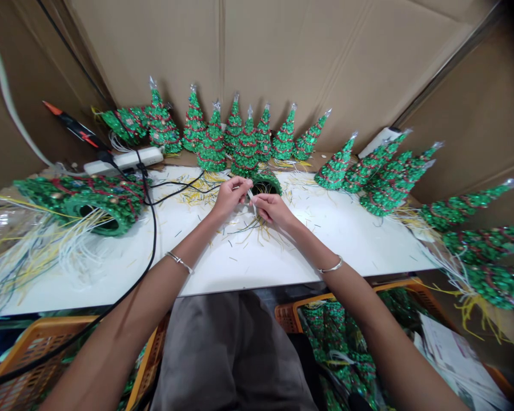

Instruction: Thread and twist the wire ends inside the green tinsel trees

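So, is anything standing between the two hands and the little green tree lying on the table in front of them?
Nothing visible does. The left hand and right hand pinch the white wires at the tinsel tree, which lies just behind the fingers with its open base towards the camera.

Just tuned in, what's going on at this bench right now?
A person sits at a white table, both hands together at its middle. The left hand and right hand pinch thin white wires at the hollow base of a small green tree lying on its side. More green trees stand in a row along the cardboard back wall, and wire offcuts litter the table.
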